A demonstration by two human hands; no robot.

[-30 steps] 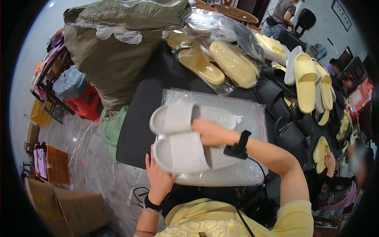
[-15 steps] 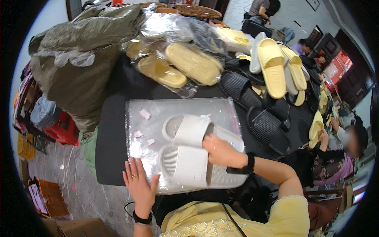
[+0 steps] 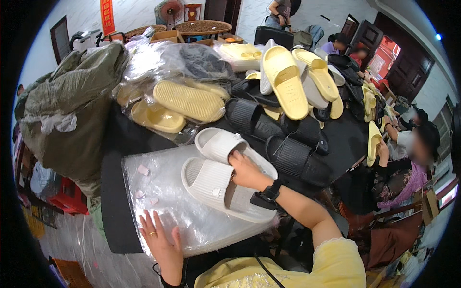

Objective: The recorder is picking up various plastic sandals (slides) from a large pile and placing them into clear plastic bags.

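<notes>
A pair of white slippers (image 3: 207, 180) with ribbed straps lies side by side over the right part of a stack of clear plastic bags (image 3: 163, 180). My right hand (image 3: 247, 170) grips the pair where the two slippers meet, its fingertips hidden between the straps. One strap bears a small paw-shaped ornament. Flat at the near left corner of the bags, my left hand (image 3: 163, 242) has its fingers spread and holds nothing. Small pale pink scraps (image 3: 143, 170) show on the bags left of the slippers.
Black slippers (image 3: 295, 161) lie just right, with yellow slippers (image 3: 285, 81) piled behind them. Bagged yellow slippers (image 3: 189, 102) lie at the far side of the black table (image 3: 117, 230). A large olive sack (image 3: 62, 139) stands left. Another person's hand (image 3: 382, 150) holds a yellow slipper at right.
My right hand has shifted the white slippers up and away from the near edge of the bags, turning them slightly. The view has swung, so the surroundings appear displaced. My left hand stays flat.
</notes>
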